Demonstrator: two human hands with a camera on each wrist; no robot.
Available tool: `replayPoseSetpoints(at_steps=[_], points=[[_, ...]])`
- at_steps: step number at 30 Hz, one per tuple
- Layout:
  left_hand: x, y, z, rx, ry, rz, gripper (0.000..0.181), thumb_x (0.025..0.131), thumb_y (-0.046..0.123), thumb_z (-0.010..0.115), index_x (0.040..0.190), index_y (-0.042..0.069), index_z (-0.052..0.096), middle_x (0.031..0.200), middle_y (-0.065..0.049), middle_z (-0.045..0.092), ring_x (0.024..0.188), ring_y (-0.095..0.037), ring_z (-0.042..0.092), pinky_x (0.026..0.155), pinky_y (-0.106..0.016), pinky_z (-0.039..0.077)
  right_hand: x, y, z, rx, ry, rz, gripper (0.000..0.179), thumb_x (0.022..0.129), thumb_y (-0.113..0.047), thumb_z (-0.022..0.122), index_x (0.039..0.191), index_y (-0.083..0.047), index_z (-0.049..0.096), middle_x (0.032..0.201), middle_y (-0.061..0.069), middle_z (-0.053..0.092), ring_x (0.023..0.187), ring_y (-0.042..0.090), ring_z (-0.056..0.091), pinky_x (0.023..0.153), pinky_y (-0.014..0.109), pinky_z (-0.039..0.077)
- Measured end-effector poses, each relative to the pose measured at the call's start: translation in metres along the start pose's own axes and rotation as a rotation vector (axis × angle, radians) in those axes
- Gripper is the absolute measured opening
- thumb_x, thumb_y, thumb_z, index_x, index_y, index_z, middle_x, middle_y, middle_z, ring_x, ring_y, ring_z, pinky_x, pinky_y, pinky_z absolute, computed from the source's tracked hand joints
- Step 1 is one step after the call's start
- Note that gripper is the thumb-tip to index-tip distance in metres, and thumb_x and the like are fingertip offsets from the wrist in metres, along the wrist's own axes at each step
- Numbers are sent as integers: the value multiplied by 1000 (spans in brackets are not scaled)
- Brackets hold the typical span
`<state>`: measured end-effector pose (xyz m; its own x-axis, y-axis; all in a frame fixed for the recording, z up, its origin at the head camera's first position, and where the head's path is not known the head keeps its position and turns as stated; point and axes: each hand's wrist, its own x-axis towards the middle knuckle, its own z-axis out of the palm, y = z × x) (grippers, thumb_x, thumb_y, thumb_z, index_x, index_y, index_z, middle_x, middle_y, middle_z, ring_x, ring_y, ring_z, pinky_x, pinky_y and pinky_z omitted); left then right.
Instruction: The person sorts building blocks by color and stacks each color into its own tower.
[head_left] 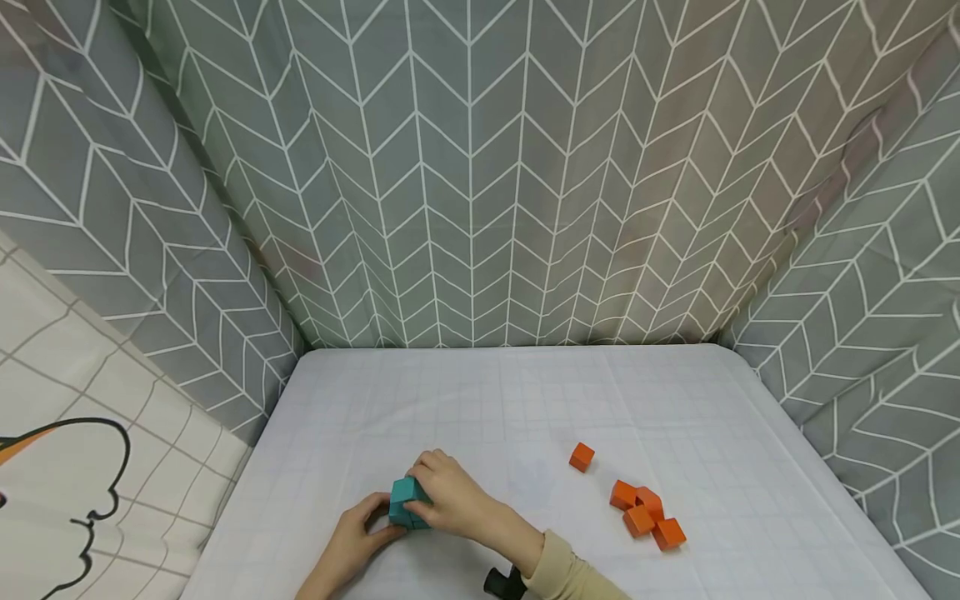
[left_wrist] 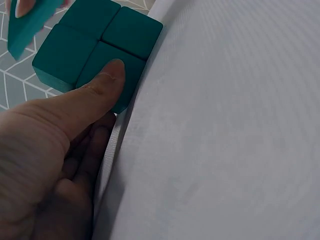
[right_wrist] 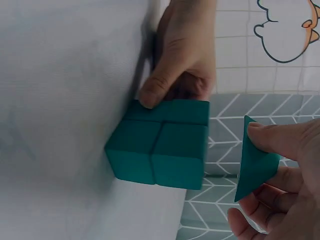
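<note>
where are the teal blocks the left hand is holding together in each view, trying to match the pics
Head: the teal cluster sits low, slightly left of centre, partly hidden by the right hand.
Left wrist: the teal cluster is at upper left, four blocks two by two.
Right wrist: the teal cluster is near the middle.
Shared landmark: the left hand, touching the cluster in all three views.

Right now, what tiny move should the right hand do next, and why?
I'd probably lower the loose block gently onto the stack. The right hand pinches that block above the stack, with a gap between them, and the left hand holds the stack's side, which may stop it wobbling.
</note>
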<state>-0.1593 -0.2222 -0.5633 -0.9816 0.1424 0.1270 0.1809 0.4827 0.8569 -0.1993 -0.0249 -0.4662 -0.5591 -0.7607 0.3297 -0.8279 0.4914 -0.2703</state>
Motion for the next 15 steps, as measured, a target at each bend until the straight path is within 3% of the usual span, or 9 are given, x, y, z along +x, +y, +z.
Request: replayPoseSetpoints(at_steps=[6, 12, 15], points=[[-3, 5, -1, -6, 0, -1, 39, 69, 32, 71, 105, 22, 58, 105, 12, 59, 100, -6, 54, 91, -22, 42, 0, -2, 10, -2, -20, -2, 31, 78, -31, 68, 98, -8, 62, 92, -5, 53, 81, 3, 45, 70, 8, 37], [-5, 28, -4, 7, 24, 1, 38, 70, 18, 73, 104, 17, 58, 103, 8, 61, 98, -7, 55, 89, -25, 44, -1, -1, 18, -15, -5, -11, 30, 77, -32, 69, 96, -9, 62, 90, -5, 53, 80, 3, 44, 69, 8, 36], [-5, 30, -4, 10, 21, -3, 37, 70, 16, 73, 104, 16, 58, 103, 6, 61, 98, -8, 55, 90, -28, 44, -1, 1, 21, -15, -1, -15, 30, 77, -32, 69, 95, -10, 62, 90, -5, 53, 79, 3, 44, 69, 7, 36]])
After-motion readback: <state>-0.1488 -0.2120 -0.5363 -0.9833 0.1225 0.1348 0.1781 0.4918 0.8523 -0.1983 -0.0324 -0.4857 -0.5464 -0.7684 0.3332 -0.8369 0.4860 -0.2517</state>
